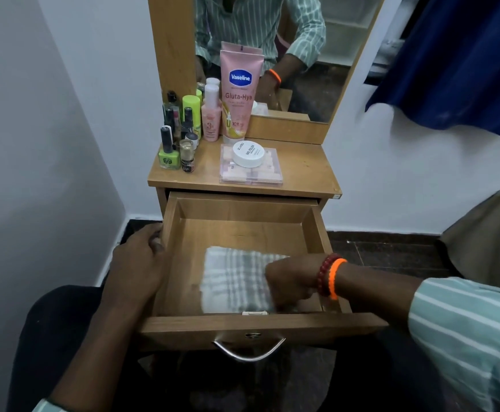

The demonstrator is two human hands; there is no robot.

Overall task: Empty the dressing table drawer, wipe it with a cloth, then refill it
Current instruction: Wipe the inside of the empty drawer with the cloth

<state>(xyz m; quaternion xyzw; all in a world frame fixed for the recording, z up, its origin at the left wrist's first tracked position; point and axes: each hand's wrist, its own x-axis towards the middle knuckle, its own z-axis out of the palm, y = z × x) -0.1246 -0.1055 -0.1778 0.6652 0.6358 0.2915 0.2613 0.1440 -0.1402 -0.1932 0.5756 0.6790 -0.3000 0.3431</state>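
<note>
The wooden drawer (243, 230) of the dressing table is pulled out, and only a cloth lies in it. That white and grey striped cloth (231, 281) is spread on the drawer floor near the front and looks blurred. My right hand (290, 282) is inside the drawer and grips the cloth's right side. My left hand (137, 263) holds the drawer's left wall from outside. On the table top (305, 171) stand a pink Vaseline tube (240, 93), a pink bottle (211, 114), several small nail polish bottles (176, 138) and a white jar (248, 154) on a clear flat box (250, 173).
A mirror (299, 55) rises behind the table top. White walls close in on the left and right. A blue cloth (457, 60) hangs at the upper right. The drawer's metal handle (248, 350) faces me, above the dark floor.
</note>
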